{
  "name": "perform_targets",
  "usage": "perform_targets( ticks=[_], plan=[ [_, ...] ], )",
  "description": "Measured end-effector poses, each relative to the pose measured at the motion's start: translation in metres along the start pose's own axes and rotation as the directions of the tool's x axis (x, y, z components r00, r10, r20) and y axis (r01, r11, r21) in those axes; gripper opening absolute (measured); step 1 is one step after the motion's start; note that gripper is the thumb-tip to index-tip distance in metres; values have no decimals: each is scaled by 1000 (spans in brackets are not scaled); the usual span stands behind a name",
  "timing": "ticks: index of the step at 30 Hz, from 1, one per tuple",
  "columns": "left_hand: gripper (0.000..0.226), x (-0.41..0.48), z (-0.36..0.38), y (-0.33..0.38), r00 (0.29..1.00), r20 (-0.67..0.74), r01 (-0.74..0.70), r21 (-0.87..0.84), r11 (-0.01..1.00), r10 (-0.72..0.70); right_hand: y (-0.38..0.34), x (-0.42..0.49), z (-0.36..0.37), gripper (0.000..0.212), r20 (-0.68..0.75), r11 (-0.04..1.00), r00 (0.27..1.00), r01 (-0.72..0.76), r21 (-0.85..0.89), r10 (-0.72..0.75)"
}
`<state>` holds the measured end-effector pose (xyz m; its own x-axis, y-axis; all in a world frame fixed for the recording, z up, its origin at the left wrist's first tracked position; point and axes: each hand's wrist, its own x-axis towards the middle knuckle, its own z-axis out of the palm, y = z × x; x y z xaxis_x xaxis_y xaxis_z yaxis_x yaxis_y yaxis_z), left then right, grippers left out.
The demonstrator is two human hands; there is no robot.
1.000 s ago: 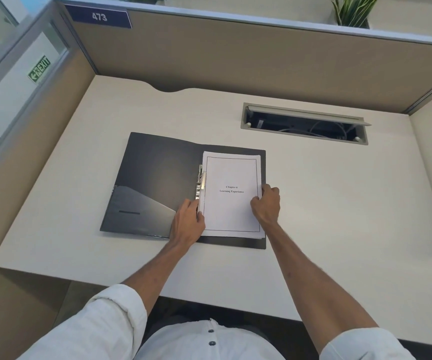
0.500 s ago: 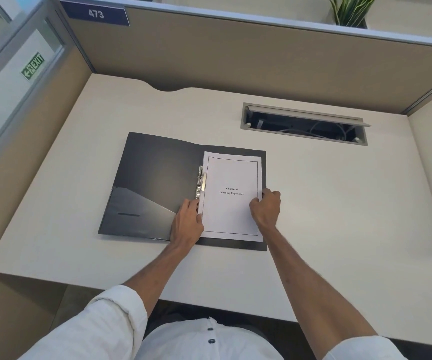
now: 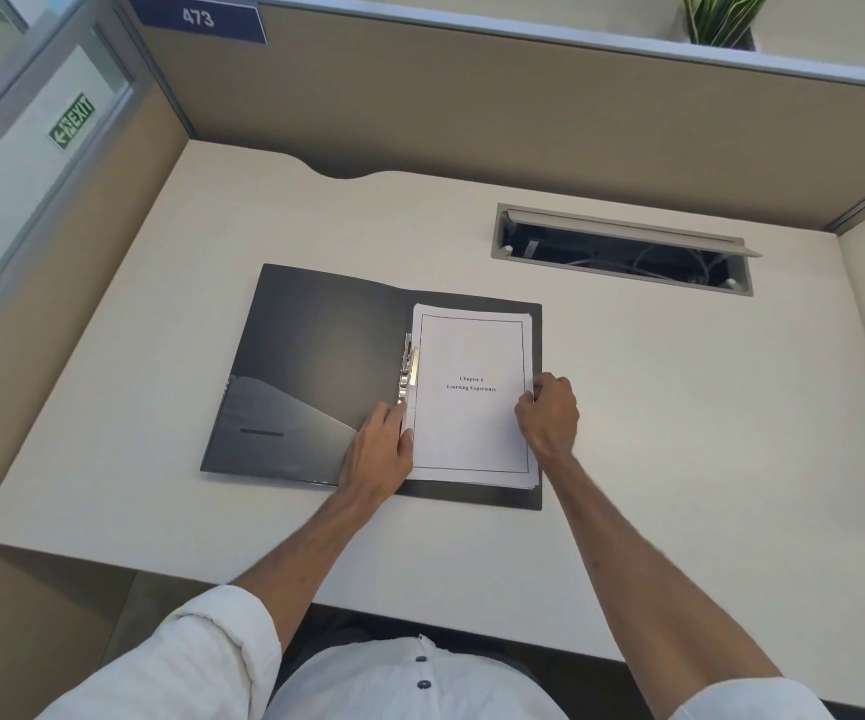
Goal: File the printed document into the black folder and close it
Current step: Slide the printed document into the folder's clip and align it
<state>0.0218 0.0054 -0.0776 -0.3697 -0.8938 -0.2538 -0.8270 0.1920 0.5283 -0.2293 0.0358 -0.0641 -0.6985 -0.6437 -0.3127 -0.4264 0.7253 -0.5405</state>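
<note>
White paper, one stack: the printed document (image 3: 472, 392) lies flat on the right-hand leaf of the black folder (image 3: 316, 366), title page up, its left margin against the metal clip (image 3: 408, 371) at the spine. The folder lies spread open near the middle of the tabletop (image 3: 679, 407).

Your left hand (image 3: 381, 449) rests flat beside the stack's lower left edge, fingers (image 3: 394, 415) extended and touching the margin just below the clip, gripping nothing. Your right hand (image 3: 549, 413) is curled at the stack's right edge, fingertips pinching or steadying the sheets; how firm the hold is cannot be told.

Risks: the sheet edges look slightly fanned at the bottom right corner, so the pages may go under the clip unevenly if you do not square them. Whether the clip already bears on the paper cannot be told; closing the cover before it does would likely let the stack slide.

Clearances: the stack sits just inside the folder's right and near edges. The left leaf with its pocket (image 3: 274, 428) has bare tabletop around it, so the cover should swing over freely. The open cable tray (image 3: 622, 252) lies well apart, towards the partition (image 3: 472, 106).
</note>
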Motion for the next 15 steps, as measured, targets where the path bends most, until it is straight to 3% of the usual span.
perform_targets(
  ticks=[15],
  plan=[
    [38,1,-2,10,997,-4,73,-53,996,-73,-2,-3,0,22,30,999,999,32,-17,-31]
  ],
)
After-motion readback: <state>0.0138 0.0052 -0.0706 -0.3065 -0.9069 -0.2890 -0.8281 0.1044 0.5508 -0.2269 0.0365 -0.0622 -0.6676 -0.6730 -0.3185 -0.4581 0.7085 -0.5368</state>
